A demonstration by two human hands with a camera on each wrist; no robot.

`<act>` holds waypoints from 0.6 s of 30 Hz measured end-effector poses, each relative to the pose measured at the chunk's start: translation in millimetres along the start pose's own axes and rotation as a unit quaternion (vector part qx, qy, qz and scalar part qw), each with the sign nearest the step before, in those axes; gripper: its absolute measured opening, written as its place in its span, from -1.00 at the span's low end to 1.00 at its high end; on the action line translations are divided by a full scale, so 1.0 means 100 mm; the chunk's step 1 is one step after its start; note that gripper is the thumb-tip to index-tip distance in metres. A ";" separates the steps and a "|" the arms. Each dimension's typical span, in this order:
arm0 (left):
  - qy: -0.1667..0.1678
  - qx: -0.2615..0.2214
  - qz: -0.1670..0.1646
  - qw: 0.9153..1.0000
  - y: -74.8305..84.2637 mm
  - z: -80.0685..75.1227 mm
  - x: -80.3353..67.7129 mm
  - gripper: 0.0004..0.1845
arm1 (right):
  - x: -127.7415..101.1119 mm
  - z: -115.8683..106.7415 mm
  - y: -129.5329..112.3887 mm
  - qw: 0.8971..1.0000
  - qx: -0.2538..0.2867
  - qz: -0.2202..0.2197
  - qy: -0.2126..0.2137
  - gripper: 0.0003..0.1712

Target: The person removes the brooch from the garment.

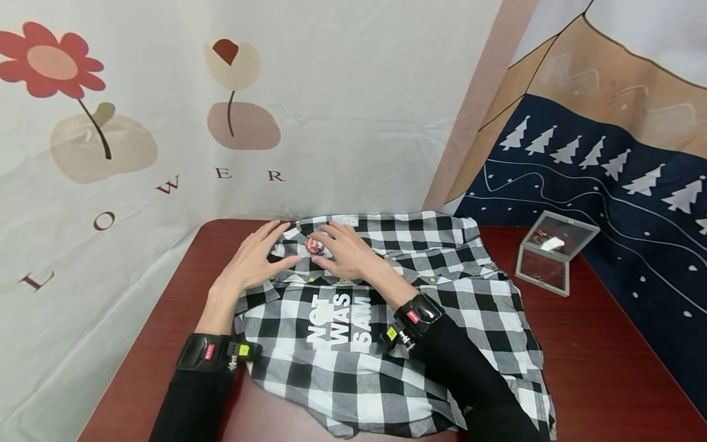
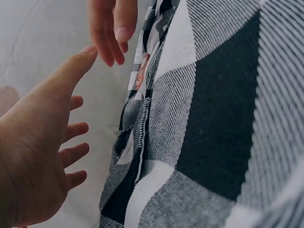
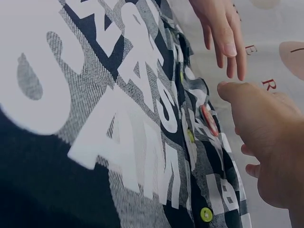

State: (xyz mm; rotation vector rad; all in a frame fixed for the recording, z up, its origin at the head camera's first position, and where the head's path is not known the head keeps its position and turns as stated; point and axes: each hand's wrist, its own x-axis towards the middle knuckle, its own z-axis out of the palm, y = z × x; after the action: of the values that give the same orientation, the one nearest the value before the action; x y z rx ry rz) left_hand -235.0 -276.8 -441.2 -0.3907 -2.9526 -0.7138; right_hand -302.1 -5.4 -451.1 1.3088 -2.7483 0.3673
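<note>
A black-and-white checked shirt (image 1: 475,313) with white lettering (image 1: 339,322) is spread over the table. On its upper part lies a round red badge (image 1: 315,245), which also shows edge-on in the right wrist view as a red disc (image 3: 209,120). My left hand (image 1: 248,261) is just left of the badge, fingers extended and thumb pointing toward it. On the other side, my right hand (image 1: 350,252) spreads its fingers close to the badge. Both wrist views show the hands raised off the cloth, holding nothing. Green buttons (image 3: 206,214) run along the shirt's front.
An opened flat case with a grey rim (image 1: 544,270) stands on the red-brown table (image 1: 596,344) to the right of the shirt. Behind the table hangs a pale cloth with flower prints (image 1: 359,110), and a dark blue cloth with white trees (image 1: 635,239) hangs at right.
</note>
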 end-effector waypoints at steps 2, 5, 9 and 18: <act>-0.002 0.000 0.000 1.000 0.00 0.01 0.00 0.02 | 0.03 0.02 0.00 1.000 -0.007 -0.004 0.004 -0.29; -0.004 0.002 0.001 1.000 0.00 0.02 0.01 0.02 | 0.08 0.06 0.01 1.000 -0.015 -0.004 0.007 -0.32; -0.006 0.007 0.006 1.000 0.00 0.04 0.01 0.01 | 0.13 0.10 0.00 1.000 -0.021 0.002 0.008 -0.35; -0.013 0.006 0.003 1.000 0.05 0.07 0.01 -0.03 | 0.18 0.21 0.00 0.999 -0.039 0.011 0.015 -0.38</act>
State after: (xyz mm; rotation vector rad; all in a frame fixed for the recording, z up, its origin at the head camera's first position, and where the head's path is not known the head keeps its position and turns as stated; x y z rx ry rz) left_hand -235.1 -268.9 -445.5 -0.4108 -2.9770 -0.6941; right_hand -313.0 -24.2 -468.4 1.2441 -2.7249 0.2765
